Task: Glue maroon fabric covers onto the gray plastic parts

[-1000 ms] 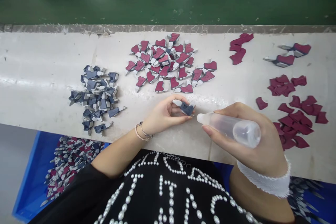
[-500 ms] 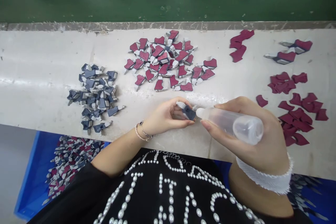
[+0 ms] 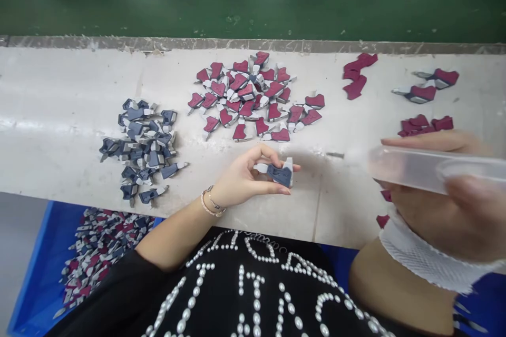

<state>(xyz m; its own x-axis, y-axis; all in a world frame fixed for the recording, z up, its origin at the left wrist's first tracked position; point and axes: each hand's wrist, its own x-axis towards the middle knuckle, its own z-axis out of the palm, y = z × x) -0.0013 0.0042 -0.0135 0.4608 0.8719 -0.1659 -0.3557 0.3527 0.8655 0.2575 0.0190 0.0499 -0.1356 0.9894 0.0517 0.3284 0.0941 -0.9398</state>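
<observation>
Between its thumb and fingers, my left hand (image 3: 247,176) grips a small dark blue and light grey part (image 3: 280,174) just above the table's near side. My right hand (image 3: 446,200), blurred, is wrapped round a translucent white bottle (image 3: 411,168) whose thin metal tip points left, apart from that part. Beyond my left hand lies a pile of grey parts with dark red faces (image 3: 247,95). A heap of dark blue and grey parts (image 3: 144,147) is to its left. Dark red pieces (image 3: 422,125) lie partly hidden behind my right hand.
Two longer red-and-grey parts (image 3: 429,87) and a few red pieces (image 3: 356,76) lie at the back right of the white table (image 3: 59,116). A blue bin (image 3: 35,268) full of mixed parts is below left. Behind the table runs a green surface (image 3: 253,0).
My right hand has moved right with the bottle, away from the part in my left hand. That part is now turned, showing more of its blue side.
</observation>
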